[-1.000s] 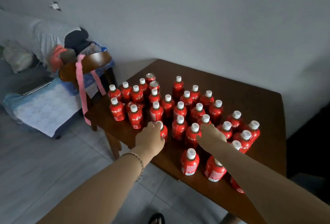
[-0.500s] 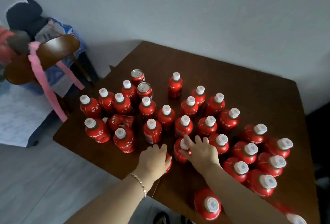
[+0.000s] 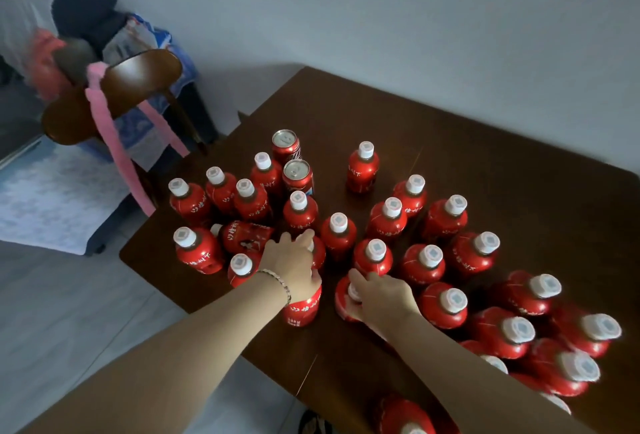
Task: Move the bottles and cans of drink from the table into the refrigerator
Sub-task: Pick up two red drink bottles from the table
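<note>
Plainly the pickup is under way. The left hand (image 3: 292,265) lies over the top of the front bottle (image 3: 301,310), thumb curled against its shoulder. Its fingers stretch onto the cap of the bottle behind (image 3: 320,253), probably to gather two at once. The right hand (image 3: 382,296) has its fingers curled round the neck of a neighbouring bottle (image 3: 343,305), whose white cap peeps out between them. Taking them by the neck makes sense, since the bodies stand too close for a side grip. All three seem to rest on the table (image 3: 485,156) near its front edge, amid the red crowd. Two cans (image 3: 297,175) sit at the back, and a tipped bottle (image 3: 247,236) lies on its side. The refrigerator is out of view. A chair (image 3: 114,94) stands beside the table.
</note>
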Demonstrator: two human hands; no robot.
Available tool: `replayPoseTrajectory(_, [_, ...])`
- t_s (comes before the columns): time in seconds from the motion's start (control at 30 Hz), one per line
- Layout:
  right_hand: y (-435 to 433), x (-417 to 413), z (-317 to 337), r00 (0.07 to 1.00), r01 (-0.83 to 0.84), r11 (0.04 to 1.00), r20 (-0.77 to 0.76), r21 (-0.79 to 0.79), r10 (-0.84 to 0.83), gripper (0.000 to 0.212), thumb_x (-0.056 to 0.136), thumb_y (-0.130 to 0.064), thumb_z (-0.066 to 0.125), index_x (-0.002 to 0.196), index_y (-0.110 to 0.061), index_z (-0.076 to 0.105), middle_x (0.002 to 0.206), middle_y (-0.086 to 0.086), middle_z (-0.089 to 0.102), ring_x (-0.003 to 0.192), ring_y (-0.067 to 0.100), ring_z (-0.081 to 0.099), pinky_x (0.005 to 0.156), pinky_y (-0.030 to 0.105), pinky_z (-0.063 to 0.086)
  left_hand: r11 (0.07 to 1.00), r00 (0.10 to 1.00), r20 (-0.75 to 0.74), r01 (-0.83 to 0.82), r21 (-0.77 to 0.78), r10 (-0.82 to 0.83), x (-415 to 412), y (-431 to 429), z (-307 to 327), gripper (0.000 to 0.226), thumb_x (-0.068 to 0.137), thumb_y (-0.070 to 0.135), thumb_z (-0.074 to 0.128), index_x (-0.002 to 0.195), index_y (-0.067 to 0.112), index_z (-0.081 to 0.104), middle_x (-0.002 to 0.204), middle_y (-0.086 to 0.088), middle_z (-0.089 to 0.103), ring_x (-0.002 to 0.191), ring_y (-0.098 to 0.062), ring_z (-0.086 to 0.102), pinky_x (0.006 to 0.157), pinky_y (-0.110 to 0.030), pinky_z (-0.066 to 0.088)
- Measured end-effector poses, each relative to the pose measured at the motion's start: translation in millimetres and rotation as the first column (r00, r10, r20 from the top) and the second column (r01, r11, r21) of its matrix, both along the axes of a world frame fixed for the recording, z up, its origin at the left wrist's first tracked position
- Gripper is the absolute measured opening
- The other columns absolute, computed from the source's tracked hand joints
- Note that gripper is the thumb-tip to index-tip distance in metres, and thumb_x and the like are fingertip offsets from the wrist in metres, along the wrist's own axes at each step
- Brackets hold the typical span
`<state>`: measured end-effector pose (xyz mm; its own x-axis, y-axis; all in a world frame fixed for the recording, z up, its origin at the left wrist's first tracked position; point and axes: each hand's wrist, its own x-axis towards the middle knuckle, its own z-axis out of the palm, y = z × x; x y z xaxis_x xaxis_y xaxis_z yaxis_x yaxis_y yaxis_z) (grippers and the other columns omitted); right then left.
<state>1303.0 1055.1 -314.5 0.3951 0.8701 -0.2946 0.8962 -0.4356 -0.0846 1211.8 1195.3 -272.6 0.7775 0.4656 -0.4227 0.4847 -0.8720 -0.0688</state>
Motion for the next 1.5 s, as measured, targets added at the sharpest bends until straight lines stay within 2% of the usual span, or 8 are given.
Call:
replayPoseTrajectory(0.2, [-5, 4, 0, 0.996, -0.065, 0.997, 0.051, -0.043, 0.067, 0.062, 0.095, -0.059, 0.026, 0.144, -0.021, 0.022, 0.112, 0.011, 0.058, 0.098, 0.026, 0.060, 0.066, 0.029, 0.040, 0.993, 0.988, -0.100, 0.114, -0.014, -0.115, 3, -1, -17, 0.054, 0.093, 0.036, 0.041, 0.133, 0.000, 0.044, 0.155, -0.005, 0.005, 0.120, -0.030, 0.033, 0.087, -0.038, 0.039])
replayPoseTrajectory(0.37, [-10, -2, -1, 1.000, 0.026, 0.999, 0.019, -0.029, -0.025, 0.058, 0.097, -0.054, 0.029, 0.145, -0.025, 0.018, 0.120, 0.012, 0.053, 0.107, 0.026, 0.054, 0.075, 0.029, 0.046, 0.988, 0.979, -0.134, 0.151, -0.027, -0.153, 13, -4, -15, 0.048, 0.094, 0.039, 0.040, 0.116, 0.001, 0.059, 0.148, -0.007, 0.015, 0.112, -0.029, 0.038, 0.075, -0.033, 0.044])
replayPoseTrajectory(0.57, [-19, -2, -2, 1.000, 0.006, 1.000, 0.017, 0.001, -0.006, 0.059, 0.097, -0.055, 0.025, 0.146, -0.022, 0.019, 0.119, 0.008, 0.058, 0.109, 0.023, 0.053, 0.079, 0.029, 0.045, 0.998, 0.999, -0.029, 0.017, -0.062, -0.019, -17, -28, -13, 0.057, 0.092, 0.040, 0.043, 0.129, -0.003, 0.047, 0.151, -0.012, 0.011, 0.116, -0.030, 0.039, 0.085, -0.035, 0.046])
replayPoseTrajectory(0.8, [-11, 13, 15, 0.994, -0.110, 0.991, 0.007, -0.077, 0.111, 0.060, 0.099, -0.044, 0.032, 0.148, -0.014, 0.015, 0.116, 0.004, 0.064, 0.103, 0.023, 0.063, 0.076, 0.031, 0.047, 0.994, 0.993, 0.054, -0.103, 0.040, 0.100, -61, -51, 29, 0.050, 0.092, 0.039, 0.042, 0.114, -0.001, 0.060, 0.149, -0.010, 0.011, 0.115, -0.030, 0.038, 0.085, -0.035, 0.045])
replayPoseTrajectory(1.0, [13, -18, 83, 0.918, -0.390, 0.918, -0.041, 0.074, 0.394, 0.048, 0.095, -0.049, 0.040, 0.123, -0.009, 0.042, 0.101, 0.004, 0.066, 0.093, 0.023, 0.063, 0.071, 0.031, 0.044, 0.926, 0.923, 0.135, -0.370, 0.069, 0.359, -122, -67, 61, 0.051, 0.090, 0.044, 0.042, 0.117, 0.006, 0.061, 0.152, -0.011, 0.010, 0.113, -0.026, 0.042, 0.091, -0.034, 0.045])
replayPoseTrajectory(1.27, [33, -166, 193, 0.678, -0.735, 0.674, 0.069, 0.073, 0.732, 0.052, 0.095, -0.046, 0.043, 0.134, -0.012, 0.035, 0.114, 0.008, 0.061, 0.094, 0.021, 0.061, 0.068, 0.025, 0.046, 0.647, 0.642, 0.231, -0.760, 0.062, 0.731, -266, -111, 109, 0.051, 0.089, 0.051, 0.044, 0.106, 0.008, 0.066, 0.140, -0.011, 0.024, 0.104, -0.025, 0.047, 0.086, -0.033, 0.045])
replayPoseTrajectory(1.4, [17, -283, 212, 0.558, -0.830, 0.557, 0.081, 0.033, 0.826, 0.059, 0.094, -0.051, 0.041, 0.139, -0.014, 0.031, 0.130, 0.010, 0.054, 0.112, 0.026, 0.056, 0.087, 0.033, 0.046, 0.388, 0.384, 0.307, -0.920, 0.048, 0.871, -376, -163, 130, 0.043, 0.085, 0.049, 0.050, 0.096, 0.012, 0.069, 0.134, -0.009, 0.028, 0.099, -0.025, 0.050, 0.082, -0.032, 0.047])
replayPoseTrajectory(1.5, [-7, -375, 206, 0.445, -0.895, 0.433, 0.134, 0.109, 0.886, 0.055, 0.090, -0.056, 0.043, 0.126, -0.014, 0.042, 0.122, 0.009, 0.058, 0.109, 0.027, 0.057, 0.088, 0.036, 0.044, 0.191, 0.203, 0.325, -0.979, 0.068, 0.924, -458, -217, 144, 0.046, 0.086, 0.051, 0.049, 0.101, 0.010, 0.066, 0.129, -0.009, 0.030, 0.096, -0.024, 0.051, 0.077, -0.031, 0.047])
